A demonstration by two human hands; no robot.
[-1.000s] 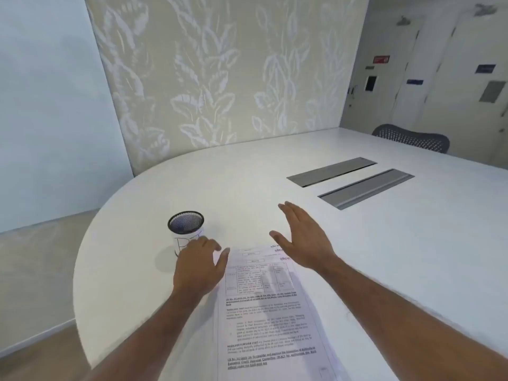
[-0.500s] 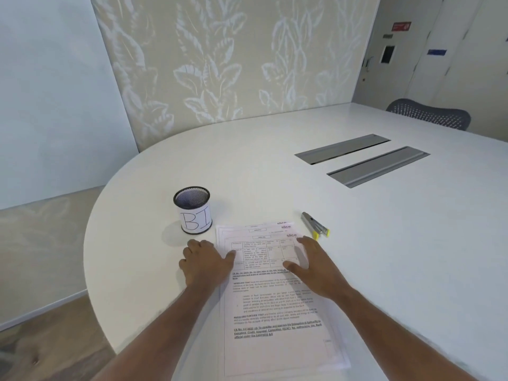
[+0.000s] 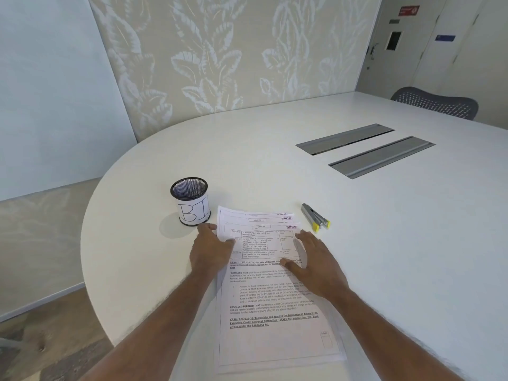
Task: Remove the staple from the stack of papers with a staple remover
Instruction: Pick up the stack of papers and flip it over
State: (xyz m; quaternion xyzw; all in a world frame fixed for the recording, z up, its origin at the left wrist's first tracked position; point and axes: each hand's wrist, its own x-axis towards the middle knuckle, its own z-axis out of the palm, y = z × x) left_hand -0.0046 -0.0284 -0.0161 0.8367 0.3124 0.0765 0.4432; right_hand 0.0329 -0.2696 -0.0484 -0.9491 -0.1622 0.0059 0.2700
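Observation:
A stack of printed papers lies on the white table in front of me, its top sheets fanned slightly apart at the far end. My left hand rests flat on the stack's left edge, fingers spread. On the right side of the upper sheet, my right hand presses palm down. A grey staple remover with yellow tips lies on the table just beyond my right hand, untouched. No staple can be made out.
A black mesh cup with a white label marked "BI" stands left of the papers, close to my left fingertips. Two grey cable hatches sit in the table farther right. A dark mesh chair stands at the far side.
My right hand came down from above the table onto the papers, uncovering the staple remover. Both hands slid slightly and the top sheets fanned apart. The view tilted downward.

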